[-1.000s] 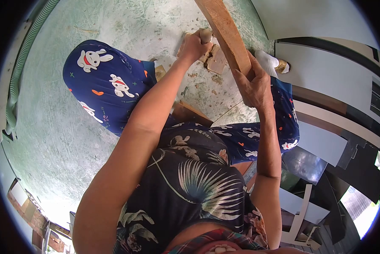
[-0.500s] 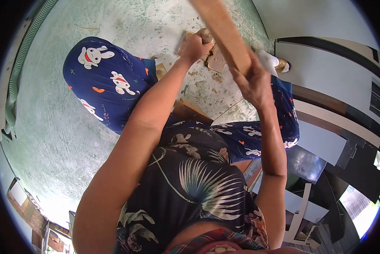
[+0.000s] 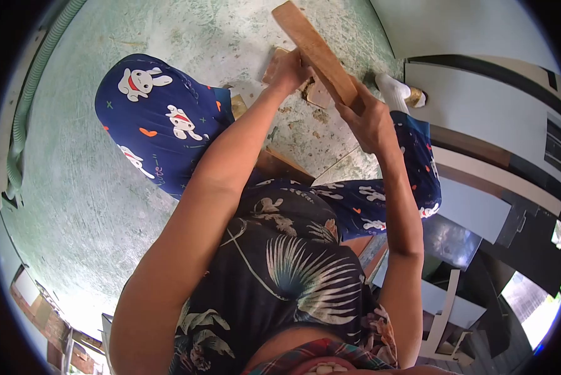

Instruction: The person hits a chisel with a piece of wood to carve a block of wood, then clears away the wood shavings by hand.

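My right hand point(image 3: 369, 117) is wrapped round the near end of a thick wooden plank point(image 3: 315, 47), which slants up and to the left. The plank passes over the fingertips of my left hand point(image 3: 288, 72) and covers what they hold. My left hand is closed just above a flat reddish-brown slab point(image 3: 318, 95) on the floor. Half a second ago a rounded brown lump showed in its fingers; now the plank hides it. Brown crumbs point(image 3: 320, 115) lie scattered beside the slab.
The worn green concrete floor point(image 3: 93, 206) spreads to the left. Near my right hand is a foot in a white sock point(image 3: 392, 90). Flat panels point(image 3: 480, 106) stand along the right side. A ribbed green hose point(image 3: 34, 87) runs down the left edge.
The plank has come down, its far end now lower and over my left hand. My right hand has dropped slightly to the left with it. The left hand has hardly moved.
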`<state>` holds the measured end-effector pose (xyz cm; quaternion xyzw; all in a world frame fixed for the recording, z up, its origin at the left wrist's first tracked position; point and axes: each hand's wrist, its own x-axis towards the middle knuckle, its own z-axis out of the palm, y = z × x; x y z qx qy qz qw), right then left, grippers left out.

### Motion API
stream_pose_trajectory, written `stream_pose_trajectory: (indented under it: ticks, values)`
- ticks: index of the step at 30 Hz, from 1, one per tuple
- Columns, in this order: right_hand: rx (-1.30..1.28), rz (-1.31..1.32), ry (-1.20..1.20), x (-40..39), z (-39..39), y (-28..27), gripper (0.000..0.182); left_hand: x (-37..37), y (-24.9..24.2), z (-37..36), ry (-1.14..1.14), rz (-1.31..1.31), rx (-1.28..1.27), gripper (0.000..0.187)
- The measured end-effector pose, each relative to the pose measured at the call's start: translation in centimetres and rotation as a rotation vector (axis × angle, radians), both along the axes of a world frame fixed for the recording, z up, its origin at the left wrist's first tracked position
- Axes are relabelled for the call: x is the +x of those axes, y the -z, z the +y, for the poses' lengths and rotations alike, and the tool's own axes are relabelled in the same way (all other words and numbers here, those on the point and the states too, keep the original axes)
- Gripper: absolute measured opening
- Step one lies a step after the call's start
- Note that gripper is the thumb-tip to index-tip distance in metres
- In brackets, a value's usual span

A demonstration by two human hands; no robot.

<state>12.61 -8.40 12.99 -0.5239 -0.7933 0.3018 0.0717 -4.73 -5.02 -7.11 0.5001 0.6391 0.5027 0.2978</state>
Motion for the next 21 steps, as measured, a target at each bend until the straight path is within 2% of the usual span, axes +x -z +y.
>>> stream_pose_trajectory:
  ticks: [3, 5, 6, 8, 9, 11, 12, 15, 16, 17, 19, 20, 21]
  values:
    - [-0.023, 0.170, 0.042, 0.1, -0.7, -0.8, 0.061, -0.7, 0.0, -0.3, 0.088, -0.043, -0.180, 0.030]
    - [0.044, 0.269, 0.039, 0.1, -1.2, -1.4, 0.062, -0.7, 0.9, -0.1, 0.132, -0.083, -0.149, 0.026]
    - [0.008, 0.414, 0.046, 1.1, -1.1, 1.2, 0.063, -0.6, 0.7, 0.1, 0.118, -0.082, -0.140, 0.023]
    - [-0.062, 0.092, 0.036, 0.8, -0.8, 0.7, 0.062, -0.2, -0.2, 0.0, 0.032, -0.019, -0.124, 0.024]
    - [-0.079, -0.046, 0.005, 0.9, -0.4, 1.1, 0.061, -0.1, -1.0, -0.7, 0.066, 0.032, -0.149, 0.027]
    - [0.010, 0.011, -0.027, 0.9, -0.1, 0.8, 0.060, -0.3, -2.4, -1.4, 0.120, 0.132, -0.199, 0.034]
    - [0.035, 0.035, -0.042, 1.1, -0.6, 0.7, 0.060, 0.1, -0.9, -1.3, 0.070, 0.195, -0.049, 0.035]
    - [0.001, 0.217, 0.051, 0.4, -1.3, -1.8, 0.061, -0.5, -1.8, -1.2, 0.173, -0.082, -0.124, 0.030]
    - [0.003, 0.250, 0.068, 0.5, -1.3, -2.2, 0.061, -0.4, -0.1, -0.3, 0.100, -0.122, -0.021, 0.027]
    - [0.013, 0.259, 0.075, 0.6, -1.3, -2.3, 0.061, -0.4, 1.7, 0.2, 0.090, -0.103, -0.021, 0.027]
    - [0.026, 0.278, 0.084, 0.9, -1.2, -2.2, 0.061, -1.0, -0.3, 0.0, 0.066, -0.065, -0.030, 0.030]
    - [0.015, 0.266, 0.092, 0.9, -1.3, -2.1, 0.061, -1.3, -0.6, 0.0, 0.056, 0.039, -0.175, 0.029]
    - [0.004, 0.252, 0.099, 0.9, -1.3, -2.0, 0.061, -1.4, -1.0, -0.1, 0.037, 0.019, -0.136, 0.030]
